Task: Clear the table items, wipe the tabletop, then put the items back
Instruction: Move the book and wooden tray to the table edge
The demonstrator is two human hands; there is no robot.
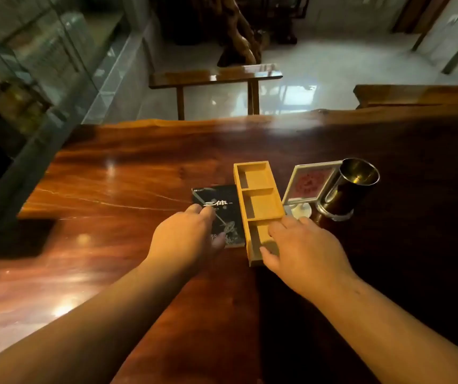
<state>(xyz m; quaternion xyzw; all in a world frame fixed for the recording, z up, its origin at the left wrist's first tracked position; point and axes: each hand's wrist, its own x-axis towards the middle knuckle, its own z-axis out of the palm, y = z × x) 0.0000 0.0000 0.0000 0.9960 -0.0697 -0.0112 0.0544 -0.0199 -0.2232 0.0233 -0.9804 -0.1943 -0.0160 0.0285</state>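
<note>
On the glossy wooden table [117,189] a black book [216,200] lies flat, next to a light wooden tray [258,200] with three compartments. My left hand [186,236] rests on the book's near half, fingers spread. My right hand [302,250] is at the tray's near end, thumb inside the nearest compartment and fingers along its right wall. Right of the tray stands a small white-framed picture [308,184] with a red pattern, tilted on its stand. A metal cylinder cup [346,189] stands just right of it.
The table's far edge [194,123] runs across the middle of the view. Beyond it stand a wooden bench [216,74] on the pale tiled floor and a second wooden slab [416,95] at the right. A glass cabinet [28,65] lines the left side.
</note>
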